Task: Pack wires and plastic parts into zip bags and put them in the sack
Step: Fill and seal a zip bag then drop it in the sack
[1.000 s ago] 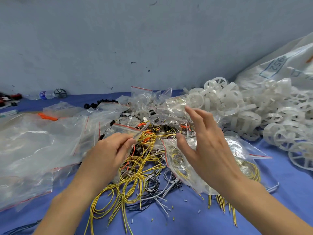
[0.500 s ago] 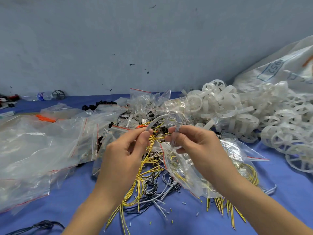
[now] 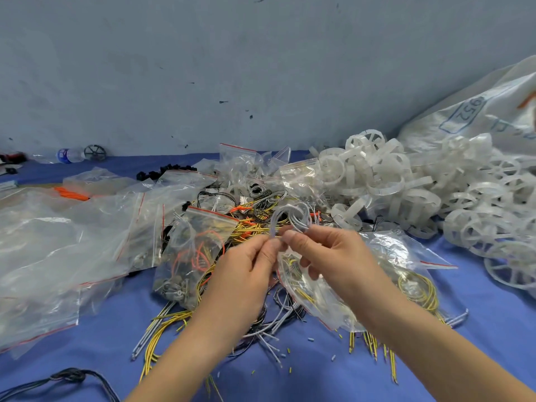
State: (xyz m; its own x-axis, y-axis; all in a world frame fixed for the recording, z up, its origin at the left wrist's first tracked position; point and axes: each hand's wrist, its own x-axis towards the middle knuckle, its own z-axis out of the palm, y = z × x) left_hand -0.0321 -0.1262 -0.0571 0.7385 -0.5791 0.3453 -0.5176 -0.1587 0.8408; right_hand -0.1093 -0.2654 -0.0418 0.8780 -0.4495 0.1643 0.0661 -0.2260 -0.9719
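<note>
left hand (image 3: 243,274) and right hand (image 3: 330,256) meet, both pinching a grey wire loop (image 3: 275,219). plastic wheels (image 3: 406,184) heap at two o'clock

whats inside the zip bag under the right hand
Yellow wires show through the bag; the right hand and forearm cover its middle, so anything there is hidden.

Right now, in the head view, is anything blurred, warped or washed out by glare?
Head view: even, soft light, faint shadows; wide-angle lens bows the edges near the sack; the left hand and right hand pinching the grey wire loop look slightly soft; the clear zip bags at left show pale sheen.
</note>
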